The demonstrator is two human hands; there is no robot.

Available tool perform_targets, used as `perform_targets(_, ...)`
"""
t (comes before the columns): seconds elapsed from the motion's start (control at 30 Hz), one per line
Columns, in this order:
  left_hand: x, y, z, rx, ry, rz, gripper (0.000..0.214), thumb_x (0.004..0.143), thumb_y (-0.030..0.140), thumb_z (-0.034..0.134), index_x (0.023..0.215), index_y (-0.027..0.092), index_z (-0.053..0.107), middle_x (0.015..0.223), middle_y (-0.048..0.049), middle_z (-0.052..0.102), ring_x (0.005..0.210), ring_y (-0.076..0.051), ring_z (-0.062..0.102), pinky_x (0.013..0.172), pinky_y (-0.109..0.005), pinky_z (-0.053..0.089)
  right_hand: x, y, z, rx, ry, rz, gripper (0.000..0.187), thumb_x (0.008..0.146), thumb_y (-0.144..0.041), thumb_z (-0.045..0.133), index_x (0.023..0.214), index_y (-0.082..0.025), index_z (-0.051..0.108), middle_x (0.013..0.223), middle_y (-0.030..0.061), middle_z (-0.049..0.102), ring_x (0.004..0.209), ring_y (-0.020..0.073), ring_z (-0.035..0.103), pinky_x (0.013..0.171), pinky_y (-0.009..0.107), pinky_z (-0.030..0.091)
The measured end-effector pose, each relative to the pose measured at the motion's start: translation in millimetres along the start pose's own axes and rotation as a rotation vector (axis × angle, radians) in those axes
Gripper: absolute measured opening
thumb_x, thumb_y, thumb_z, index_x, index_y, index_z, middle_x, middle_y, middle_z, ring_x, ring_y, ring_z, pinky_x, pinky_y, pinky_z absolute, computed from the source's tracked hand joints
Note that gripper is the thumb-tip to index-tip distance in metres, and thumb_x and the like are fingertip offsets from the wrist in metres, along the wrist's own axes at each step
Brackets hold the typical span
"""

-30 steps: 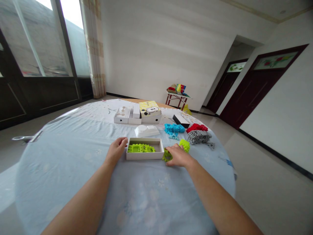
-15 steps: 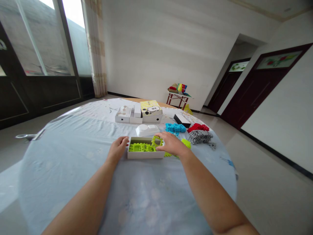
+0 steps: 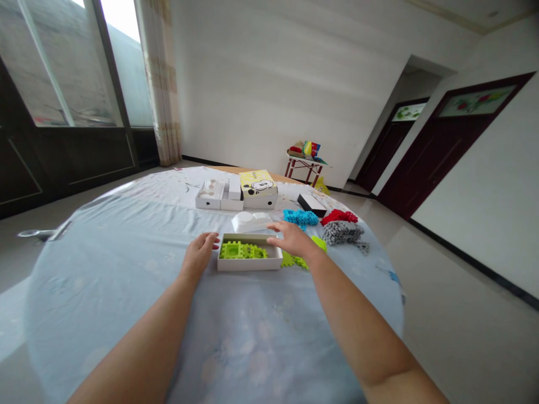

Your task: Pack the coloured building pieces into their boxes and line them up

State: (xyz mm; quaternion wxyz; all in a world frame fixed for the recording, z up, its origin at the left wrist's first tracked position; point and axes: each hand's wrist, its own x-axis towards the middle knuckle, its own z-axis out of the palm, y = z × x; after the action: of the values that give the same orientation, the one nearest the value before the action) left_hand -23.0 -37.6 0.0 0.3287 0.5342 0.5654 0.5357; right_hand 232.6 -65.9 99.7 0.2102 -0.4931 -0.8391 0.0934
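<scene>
A white open box sits on the table in front of me, with lime-green toothed building pieces lying in its left and middle part. Over the box's right end is my right hand, thumb and fingers apart, holding nothing. My left hand is at the left end of the box, fingers loosely extended; whether it touches the wall I cannot tell. More lime-green pieces lie right of the box, partly hidden by my right hand and forearm.
Behind the box lies a white moulded tray. To the right are blue, red and grey pieces, plus a black-and-white box. Farther back stand a yellow cartoon box and white cartons. A pale cloth covers the round table.
My right hand has let go of a lime-green piece, which now lies in the box among the others. Its fingers have spread. My left hand stays by the box's left end.
</scene>
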Motion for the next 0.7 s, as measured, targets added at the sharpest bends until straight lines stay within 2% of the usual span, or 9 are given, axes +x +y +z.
perform_targets(0.17, 0.3, -0.3, -1.1, 0.046, -0.019, 0.019, 0.042, 0.073, 0.053, 0.045, 0.086, 0.017, 0.064, 0.079, -0.0054, 0.068, 0.07, -0.02, 0.064, 0.068, -0.031, 0.049, -15.7, 17.9, -4.1, -0.027, -0.069, 0.059, 0.029, 0.078, -0.022, 0.058, 0.106, -0.017, 0.063, 0.104, 0.0069, 0.067, 0.095, 0.0177, 0.061, 0.084, 0.028, 0.045)
perform_targets(0.33, -1.1, 2.2, -1.6, 0.1, -0.024, 0.025, 0.041, 0.073, 0.051, 0.048, 0.089, 0.017, 0.064, 0.081, -0.005, 0.069, 0.07, -0.019, 0.063, 0.07, -0.031, 0.049, -11.2, 19.9, 0.8, -0.075, -0.097, 0.056, 0.026, 0.076, -0.019, 0.058, 0.101, -0.018, 0.066, 0.098, 0.0046, 0.069, 0.091, 0.0165, 0.062, 0.08, 0.025, 0.045)
perform_targets(0.57, -3.6, 6.2, -1.3, 0.104, -0.028, 0.033, 0.04, 0.073, 0.05, 0.049, 0.089, 0.017, 0.065, 0.08, -0.0043, 0.068, 0.07, -0.02, 0.063, 0.07, -0.032, 0.05, 21.0, -5.3, 25.3, -0.243, -0.215, -0.088, 0.029, 0.074, -0.021, 0.059, 0.101, -0.025, 0.067, 0.096, 0.0032, 0.071, 0.091, 0.0184, 0.063, 0.078, 0.025, 0.044)
perform_targets(0.7, -2.9, 4.8, -0.9, 0.093, -0.027, 0.029, 0.04, 0.073, 0.05, 0.048, 0.088, 0.017, 0.065, 0.078, -0.0042, 0.068, 0.069, -0.019, 0.063, 0.069, -0.031, 0.05, 35.2, -15.1, 39.9, -0.311, -0.292, -0.075, 0.028, 0.071, -0.02, 0.06, 0.097, -0.026, 0.069, 0.093, 0.0046, 0.071, 0.09, 0.0215, 0.064, 0.076, 0.027, 0.045)
